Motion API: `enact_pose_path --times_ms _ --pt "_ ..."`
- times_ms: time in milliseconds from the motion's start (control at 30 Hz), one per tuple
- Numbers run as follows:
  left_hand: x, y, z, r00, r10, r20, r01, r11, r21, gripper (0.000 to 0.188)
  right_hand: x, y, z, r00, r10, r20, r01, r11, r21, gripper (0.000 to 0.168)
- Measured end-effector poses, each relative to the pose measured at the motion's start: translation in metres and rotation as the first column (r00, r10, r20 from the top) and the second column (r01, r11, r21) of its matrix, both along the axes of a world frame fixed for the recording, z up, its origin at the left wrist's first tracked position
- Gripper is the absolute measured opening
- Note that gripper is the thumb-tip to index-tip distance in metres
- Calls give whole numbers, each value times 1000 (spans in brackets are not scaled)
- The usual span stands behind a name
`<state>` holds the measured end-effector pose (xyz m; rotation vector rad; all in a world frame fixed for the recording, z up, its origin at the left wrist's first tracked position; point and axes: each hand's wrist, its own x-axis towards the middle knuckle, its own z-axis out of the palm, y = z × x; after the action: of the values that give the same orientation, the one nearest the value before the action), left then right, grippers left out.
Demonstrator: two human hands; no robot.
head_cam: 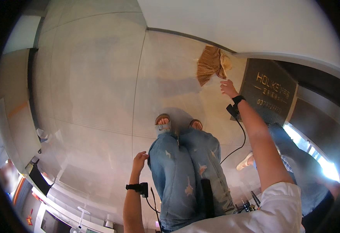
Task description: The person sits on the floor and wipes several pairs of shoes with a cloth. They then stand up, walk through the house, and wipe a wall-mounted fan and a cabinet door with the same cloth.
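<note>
A brown broom head with bristles (208,65) lies on the tiled floor against the base of a white wall or panel, a paler tan piece on its right side. My right hand (228,88) reaches out just below it, fingers partly bent and apart; a small gap seems to lie between fingertips and broom, and no held object shows. Beside my left knee hangs my left hand (140,158), fingers loosely curled near the jeans, with nothing visible in it. Each wrist wears a black strap with a small cabled device.
Right of the broom lies a dark doormat (266,87) bearing writing, near a doorway. Another person in jeans (300,166) is close on my right, one shoe (244,161) on the floor. A white panel (236,26) rises ahead. Furniture stands along the left side.
</note>
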<state>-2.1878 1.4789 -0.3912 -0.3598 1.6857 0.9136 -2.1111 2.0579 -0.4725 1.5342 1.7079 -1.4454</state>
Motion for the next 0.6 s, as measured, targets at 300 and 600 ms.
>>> enact_pose_path --times_ms 300,600 --pt "-48 59 -25 999 12 -34 -12 1000 25 31 43 67 -118 905 -310 -293 283 950 -132 24" --pt "-52 92 103 996 14 -84 -2 990 142 29 -28 10 153 938 12 -346 18 997 81 38"
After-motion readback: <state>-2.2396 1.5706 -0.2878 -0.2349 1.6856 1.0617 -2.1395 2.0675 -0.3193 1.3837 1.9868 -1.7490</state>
